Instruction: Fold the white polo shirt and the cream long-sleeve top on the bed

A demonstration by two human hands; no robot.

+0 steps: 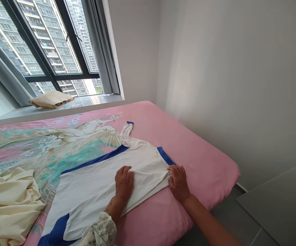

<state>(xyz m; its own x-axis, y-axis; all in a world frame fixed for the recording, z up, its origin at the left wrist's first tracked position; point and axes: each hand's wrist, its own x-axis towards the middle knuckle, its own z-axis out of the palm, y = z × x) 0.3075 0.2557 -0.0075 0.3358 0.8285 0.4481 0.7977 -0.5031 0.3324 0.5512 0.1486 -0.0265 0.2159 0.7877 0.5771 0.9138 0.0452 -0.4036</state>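
A white shirt with blue trim lies spread across the pink bedsheet, its hem end toward the lower left. One narrow sleeve with a blue cuff points toward the window. My left hand is on the middle of the shirt, fingers curled down and closed on the cloth; the fingertips are partly hidden. At the shirt's right edge, just below a blue band, my right hand pinches the fabric. Creases run between the two hands.
The bed carries a pink sheet with a bird print. A crumpled cream cloth lies at lower left. A folded beige cloth sits on the windowsill. Walls stand behind and to the right; grey floor shows at lower right.
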